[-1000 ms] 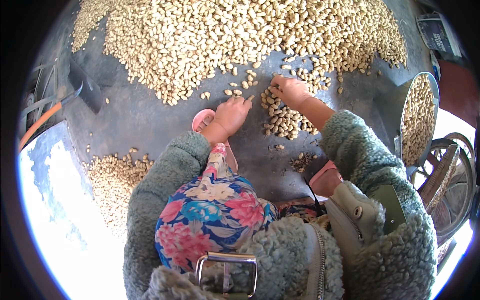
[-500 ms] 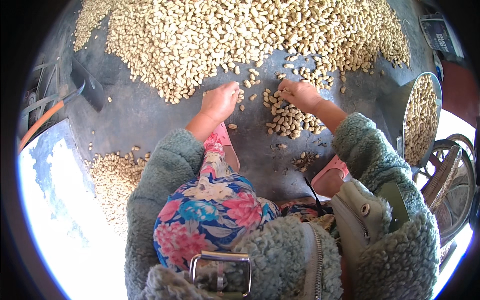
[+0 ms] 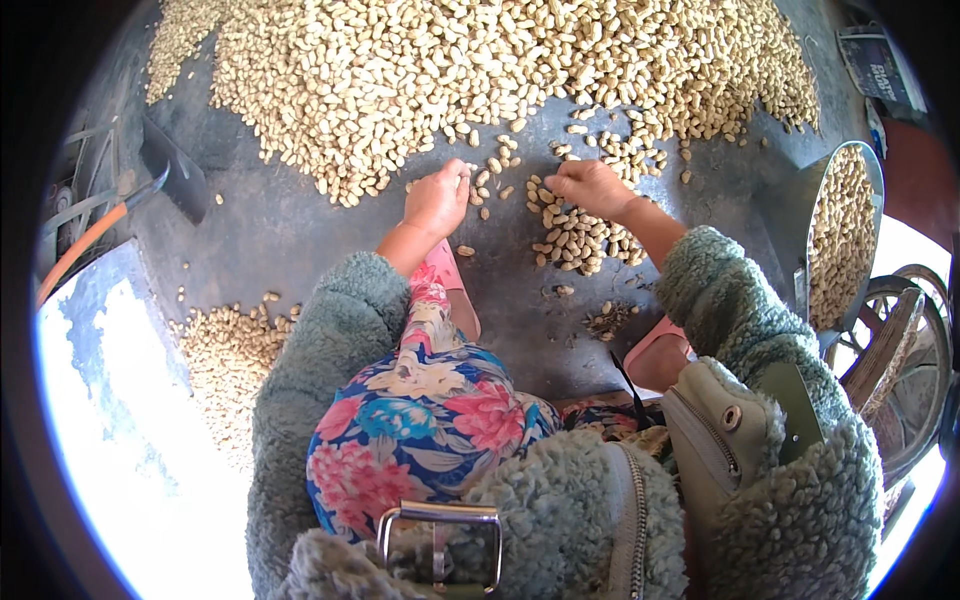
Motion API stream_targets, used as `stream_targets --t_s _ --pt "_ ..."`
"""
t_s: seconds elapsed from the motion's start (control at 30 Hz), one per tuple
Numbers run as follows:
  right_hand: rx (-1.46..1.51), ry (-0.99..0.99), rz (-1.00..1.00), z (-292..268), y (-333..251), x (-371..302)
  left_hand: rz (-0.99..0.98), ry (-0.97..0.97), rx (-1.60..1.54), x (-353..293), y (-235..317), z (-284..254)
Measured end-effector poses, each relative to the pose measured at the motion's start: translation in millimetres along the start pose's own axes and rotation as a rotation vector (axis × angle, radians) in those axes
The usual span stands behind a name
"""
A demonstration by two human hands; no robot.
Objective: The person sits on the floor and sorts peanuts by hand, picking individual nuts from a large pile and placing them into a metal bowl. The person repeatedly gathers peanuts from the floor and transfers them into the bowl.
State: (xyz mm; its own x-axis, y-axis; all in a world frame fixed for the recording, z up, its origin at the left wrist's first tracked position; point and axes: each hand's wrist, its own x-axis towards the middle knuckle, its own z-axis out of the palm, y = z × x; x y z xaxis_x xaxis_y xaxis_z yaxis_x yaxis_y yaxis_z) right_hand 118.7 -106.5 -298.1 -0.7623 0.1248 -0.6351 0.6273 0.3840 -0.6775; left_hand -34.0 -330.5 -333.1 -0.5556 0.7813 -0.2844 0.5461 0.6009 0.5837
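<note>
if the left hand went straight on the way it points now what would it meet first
Probably the loose peanuts just ahead of the left hand, then the big peanut pile, though depth is hard to judge.

This looks like a farm workspace: heaped peanuts [image 3: 480,70], orange-handled tool [image 3: 108,222], spoked wheel [image 3: 915,375].

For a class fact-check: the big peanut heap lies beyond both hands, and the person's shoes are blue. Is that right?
The shoes are pink, not blue, as the head view shows; the big peanut heap lies beyond the left hand and right hand.
</note>
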Motion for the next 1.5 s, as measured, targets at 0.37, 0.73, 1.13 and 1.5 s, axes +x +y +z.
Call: stream_targets --t_s 0.37,0.73,1.13,1.5 --pt "0.642 -0.231 0.191 -2.5 5.1 -3.6 -0.005 -0.109 0.186 8.4 15.3 8.4" --pt "0.175 -0.216 -0.017 53.4 -7.2 -11.7 0.324 -0.208 -0.372 -38.8 20.4 28.3" --pt "0.301 -0.309 0.028 78.2 -5.5 -32.1 -0.229 -0.846 -0.817 -53.4 25.6 8.1" --pt "-0.300 -0.288 -0.208 88.7 -16.0 -27.5 -0.035 -0.969 -1.001 -78.6 29.8 -15.1"
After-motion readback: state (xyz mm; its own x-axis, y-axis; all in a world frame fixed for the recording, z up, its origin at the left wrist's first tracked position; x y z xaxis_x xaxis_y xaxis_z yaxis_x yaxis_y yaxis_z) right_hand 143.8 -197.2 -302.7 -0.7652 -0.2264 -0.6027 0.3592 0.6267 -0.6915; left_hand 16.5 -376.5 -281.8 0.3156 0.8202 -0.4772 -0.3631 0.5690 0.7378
